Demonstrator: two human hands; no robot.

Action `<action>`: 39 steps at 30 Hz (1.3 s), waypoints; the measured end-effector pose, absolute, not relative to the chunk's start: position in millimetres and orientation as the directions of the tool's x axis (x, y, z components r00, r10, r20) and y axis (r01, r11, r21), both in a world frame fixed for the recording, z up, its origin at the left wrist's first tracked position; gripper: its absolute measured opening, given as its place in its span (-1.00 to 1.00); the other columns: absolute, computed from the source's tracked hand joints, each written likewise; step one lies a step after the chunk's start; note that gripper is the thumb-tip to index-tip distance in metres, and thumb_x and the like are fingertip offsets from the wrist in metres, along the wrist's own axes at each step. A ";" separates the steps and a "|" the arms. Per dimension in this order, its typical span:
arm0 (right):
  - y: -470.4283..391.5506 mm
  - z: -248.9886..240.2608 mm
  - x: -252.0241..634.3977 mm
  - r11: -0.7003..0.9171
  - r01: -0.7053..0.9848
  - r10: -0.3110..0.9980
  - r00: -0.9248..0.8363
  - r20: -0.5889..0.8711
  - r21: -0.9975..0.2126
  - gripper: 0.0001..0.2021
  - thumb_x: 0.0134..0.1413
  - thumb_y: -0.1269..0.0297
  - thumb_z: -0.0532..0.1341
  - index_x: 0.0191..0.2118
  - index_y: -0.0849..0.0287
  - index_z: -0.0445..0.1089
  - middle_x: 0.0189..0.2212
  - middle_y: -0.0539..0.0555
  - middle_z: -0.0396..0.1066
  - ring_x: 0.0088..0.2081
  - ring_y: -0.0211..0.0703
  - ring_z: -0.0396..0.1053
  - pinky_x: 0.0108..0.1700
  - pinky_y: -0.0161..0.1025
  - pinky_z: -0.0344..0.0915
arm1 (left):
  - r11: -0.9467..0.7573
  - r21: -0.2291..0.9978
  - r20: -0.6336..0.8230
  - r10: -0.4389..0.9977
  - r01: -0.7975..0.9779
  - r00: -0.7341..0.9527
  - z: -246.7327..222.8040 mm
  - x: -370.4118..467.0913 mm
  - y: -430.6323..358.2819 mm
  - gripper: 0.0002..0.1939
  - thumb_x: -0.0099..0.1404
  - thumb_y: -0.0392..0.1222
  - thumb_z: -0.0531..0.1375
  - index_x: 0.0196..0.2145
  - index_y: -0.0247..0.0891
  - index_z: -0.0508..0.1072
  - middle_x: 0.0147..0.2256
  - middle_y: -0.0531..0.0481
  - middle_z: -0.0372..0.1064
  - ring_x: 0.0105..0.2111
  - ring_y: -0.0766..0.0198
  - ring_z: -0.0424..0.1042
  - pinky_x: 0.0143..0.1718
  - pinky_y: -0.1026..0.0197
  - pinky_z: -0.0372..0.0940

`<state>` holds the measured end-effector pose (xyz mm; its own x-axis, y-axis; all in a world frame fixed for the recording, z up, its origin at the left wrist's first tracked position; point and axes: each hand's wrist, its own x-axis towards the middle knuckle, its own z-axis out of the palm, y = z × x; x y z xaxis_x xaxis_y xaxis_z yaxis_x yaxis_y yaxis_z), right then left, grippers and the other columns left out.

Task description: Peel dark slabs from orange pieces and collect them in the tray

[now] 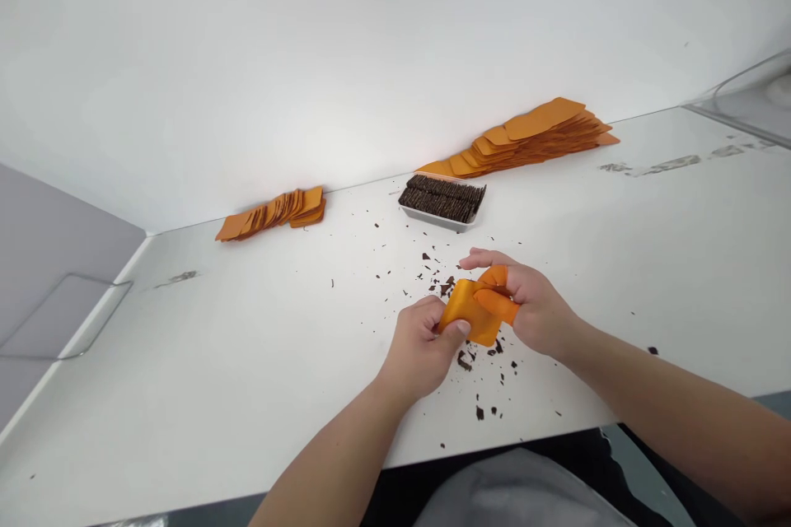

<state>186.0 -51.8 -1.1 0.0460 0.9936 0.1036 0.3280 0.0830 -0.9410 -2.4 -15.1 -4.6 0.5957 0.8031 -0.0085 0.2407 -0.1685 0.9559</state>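
Observation:
Near the table's front edge, my left hand (423,350) pinches the left side of a small orange packet (473,313), its thumb on the front face. My right hand (537,305) is at the packet's right side, with orange covers on the thumb and a finger pressed against the packet; another finger stretches out above. The packet's contents are hidden. Dark flakes (479,412) lie scattered around and below the hands. Beyond them sits a tray (438,221) filled with rows of thin dark pieces (442,198).
A large fanned stack of orange packets (544,132) leans by the wall at the back right. A smaller row of orange packets (272,214) lies at the back left. Wire frames stand at the left (67,317) and far right. Tape residue marks the white table (247,362).

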 end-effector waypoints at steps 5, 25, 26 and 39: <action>-50.1 3.4 184.7 0.053 0.322 0.992 0.090 0.086 -0.945 -0.86 0.05 0.18 0.19 -0.38 0.10 0.44 0.14 0.07 0.27 0.24 0.11 0.13 0.17 0.15 0.18 | -0.195 0.945 0.014 0.824 0.261 0.566 -4.5 -5.1 -14.2 -0.71 0.27 -0.11 0.11 -0.56 -0.27 0.25 -0.47 0.06 0.17 -0.48 0.34 0.17 -0.41 0.24 0.14; -52.1 1.6 181.9 0.113 0.387 0.988 0.053 0.145 -0.915 -0.85 0.12 0.34 0.18 -0.47 0.11 0.34 0.16 0.09 0.25 0.33 0.00 -0.06 0.24 0.11 0.09 | -0.138 0.938 -0.087 0.794 0.317 0.602 -5.5 -3.7 -12.5 -0.72 0.25 -0.11 0.08 -0.55 -0.24 0.14 -0.46 0.04 0.17 -0.45 0.28 0.16 -0.40 0.24 0.13; -52.4 2.2 181.3 0.102 0.371 0.989 0.058 0.133 -0.923 -0.84 0.12 0.31 0.19 -0.49 0.11 0.32 0.15 0.10 0.26 0.33 0.02 -0.07 0.22 0.12 0.12 | -0.134 0.939 -0.090 0.792 0.316 0.604 -5.2 -3.1 -13.0 -0.72 0.25 -0.11 0.07 -0.55 -0.24 0.15 -0.46 0.04 0.17 -0.45 0.28 0.16 -0.40 0.24 0.14; -48.7 4.4 170.2 -0.077 -0.056 0.997 -0.023 -0.076 -0.995 -0.60 -0.04 -0.05 0.36 -0.21 0.15 0.42 -0.28 0.08 0.39 -0.20 -0.04 0.35 -0.11 -0.07 0.32 | -0.187 0.941 0.045 0.896 0.282 0.442 -9.3 -6.6 -9.7 -0.60 0.30 0.14 0.08 -0.48 -0.25 0.33 -0.46 0.00 0.28 -0.42 0.21 0.26 -0.35 0.20 0.25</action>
